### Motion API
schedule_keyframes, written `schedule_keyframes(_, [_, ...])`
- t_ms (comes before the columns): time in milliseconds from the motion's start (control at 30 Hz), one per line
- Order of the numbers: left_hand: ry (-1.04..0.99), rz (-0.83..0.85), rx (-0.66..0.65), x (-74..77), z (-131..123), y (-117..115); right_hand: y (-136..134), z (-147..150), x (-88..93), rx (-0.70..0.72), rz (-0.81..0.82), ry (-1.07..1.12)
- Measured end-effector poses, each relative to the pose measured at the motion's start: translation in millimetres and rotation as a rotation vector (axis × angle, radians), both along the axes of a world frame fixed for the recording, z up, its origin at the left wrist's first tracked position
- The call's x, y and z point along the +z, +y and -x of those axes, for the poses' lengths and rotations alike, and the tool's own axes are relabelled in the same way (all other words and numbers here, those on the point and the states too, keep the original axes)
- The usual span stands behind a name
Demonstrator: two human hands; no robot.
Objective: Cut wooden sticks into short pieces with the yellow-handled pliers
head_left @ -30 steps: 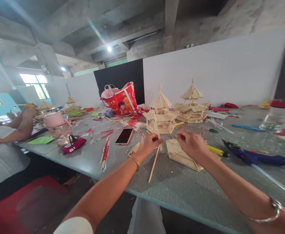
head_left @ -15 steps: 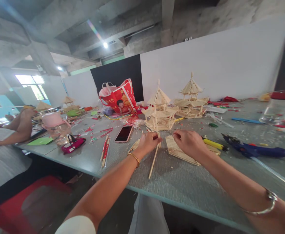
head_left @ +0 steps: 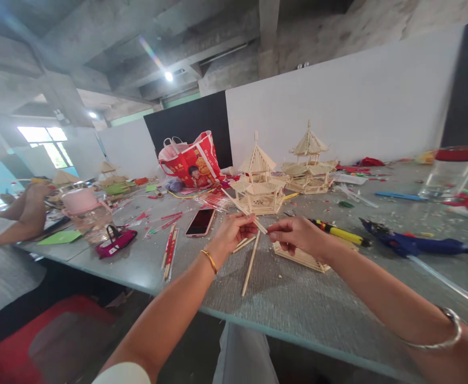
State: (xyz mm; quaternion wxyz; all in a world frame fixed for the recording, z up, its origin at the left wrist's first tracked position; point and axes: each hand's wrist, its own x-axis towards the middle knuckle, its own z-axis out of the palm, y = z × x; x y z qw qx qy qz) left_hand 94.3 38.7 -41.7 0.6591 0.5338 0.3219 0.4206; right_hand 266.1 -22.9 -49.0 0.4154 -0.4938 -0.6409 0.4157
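Observation:
My left hand [head_left: 237, 230] is closed around thin wooden sticks [head_left: 261, 227], which slant from the far left toward the near right. At their near end, the thumb and fingertips of my right hand [head_left: 295, 236] pinch the tips. One loose wooden stick [head_left: 250, 269] lies on the table just below my hands. Beneath my right hand rests a flat panel of sticks [head_left: 298, 257], partly covered by the hand and forearm. Straight ahead stands a stick-built pavilion model [head_left: 260, 189] with a pointed roof.
A second pavilion [head_left: 309, 170] stands behind. Right: yellow-handled tool [head_left: 341, 232], blue glue gun [head_left: 426, 245], clear jar [head_left: 450, 176]. Left: phone [head_left: 200, 222], packaged sticks [head_left: 169, 250], magenta pouch [head_left: 116, 244], pink-lidded bottle [head_left: 84, 208]. Beyond is a red bag [head_left: 193, 162]. Another person's arm [head_left: 21, 218] is far left.
My hands have come together, the right moving left to the sticks' near end. The sticks in my left hand now slant across, away to the left. The view has shifted slightly.

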Motion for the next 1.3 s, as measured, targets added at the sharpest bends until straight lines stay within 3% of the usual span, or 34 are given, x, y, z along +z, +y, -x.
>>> schedule_keyframes(600, [-0.184, 0.033, -0.015, -3.4, 0.8, 2.4, -7.5, 12.4, 2.6, 0.012, 0.084, 0.449])
schedule_keyframes(967, [-0.191, 0.024, -0.044, 0.1, -2.0, -5.6, -8.4, 13.0, 4.5, -0.035, 0.085, 0.473])
schedule_keyframes(1167, [-0.057, -0.086, -0.042, 2.5, -3.1, -8.1, -7.1, 10.5, 2.9, 0.008, 0.039, 0.302])
schedule_keyframes(1300, [-0.050, -0.128, -0.057, 3.1, -3.8, -10.6, -5.9, 11.6, -0.6, 0.045, 0.122, 0.314])
